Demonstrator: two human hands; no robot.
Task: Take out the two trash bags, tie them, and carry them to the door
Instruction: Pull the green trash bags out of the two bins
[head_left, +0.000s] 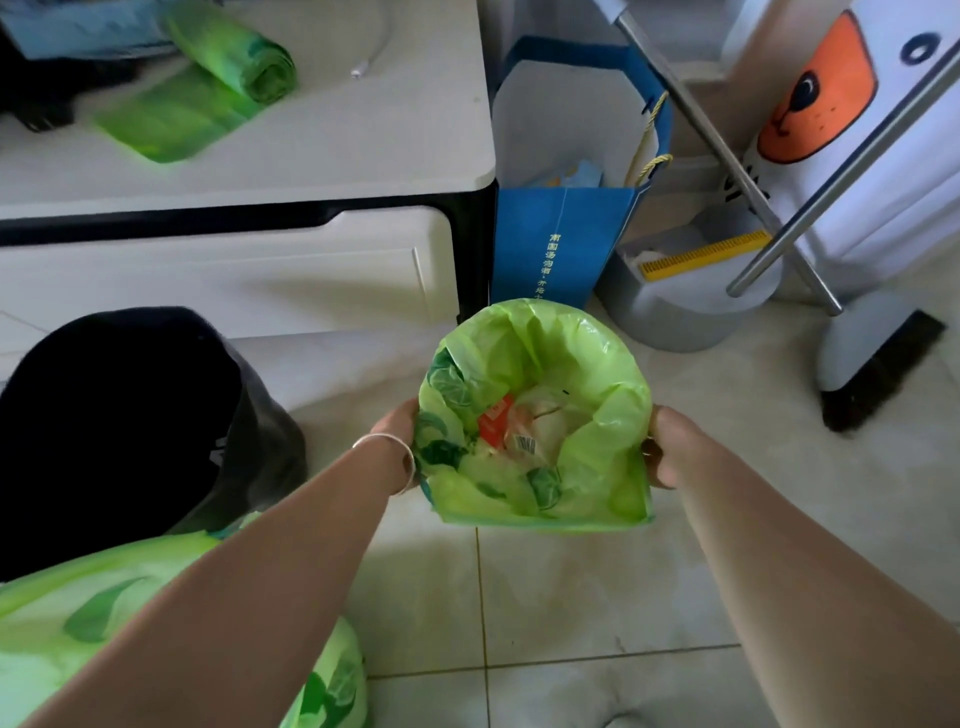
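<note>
- Now your left hand (397, 431), a thin silver bangle (387, 447) on its wrist, is closed around the left rim of a light green plastic trash bag printed with darker leaves (535, 415); the fingers curl out of sight behind the plastic.
- Your right hand (662, 447) is closed on the right rim of the same bag, fingertips tucked under the plastic edge.
- Between your hands the bag's mouth is stretched into a wide round opening that faces up toward you, so its long axis runs straight down toward the pale tiled floor (571, 597). Whether a bin sits under it cannot be told.
- Inside the bag lie crumpled white wrappers, a red packet (493, 421) and a scrap with a barcode.
- A second green leaf-printed bag (78, 623) sits at lower left, partly under your left forearm.
- Beside it, further left, is a black bag or bin (119, 415); which one is unclear.
- On the white cabinet top (363, 130) rests a partly unrolled roll of green bags (228, 67).
- Behind stands a blue paper gift bag with rope handles (561, 239), next to a grey dustpan with a yellow comb (691, 291).
</note>
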